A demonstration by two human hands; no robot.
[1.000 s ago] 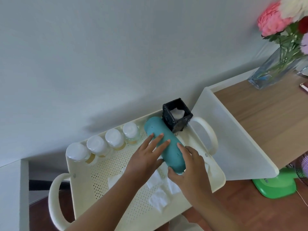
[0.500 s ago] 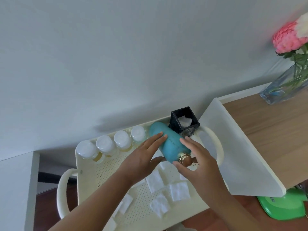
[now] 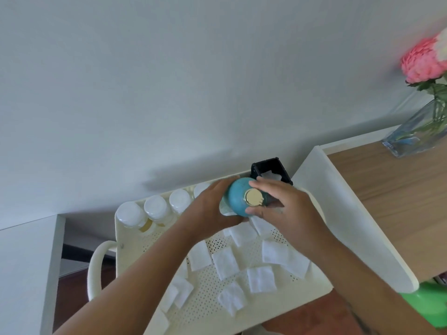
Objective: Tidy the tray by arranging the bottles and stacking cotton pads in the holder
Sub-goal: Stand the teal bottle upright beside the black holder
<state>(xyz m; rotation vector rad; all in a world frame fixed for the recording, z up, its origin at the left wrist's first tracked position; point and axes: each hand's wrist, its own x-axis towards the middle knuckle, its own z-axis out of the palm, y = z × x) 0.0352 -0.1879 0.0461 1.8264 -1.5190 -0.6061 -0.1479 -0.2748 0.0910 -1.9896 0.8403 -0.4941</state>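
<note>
The teal bottle (image 3: 238, 197) stands near upright at the back of the tray (image 3: 130, 240), just left of the black holder (image 3: 271, 171), gold cap (image 3: 254, 197) facing the camera. Its long axis runs close to vertical, so the coming move looks to be a straight set-down into line. The left hand (image 3: 210, 209) clasps the bottle's left side; the right hand (image 3: 285, 206) wraps the right side, fingers (image 3: 264, 186) curled over the shoulder beside the cap. Both hands are closed on it, equally near. White-capped bottles (image 3: 154, 209) stand in a row left of the teal bottle, the nearest partly hidden by the left hand. The holder shows some pads inside. Loose pads (image 3: 225, 262) lie scattered on the tray floor nearer the person, not yet stacked.
</note>
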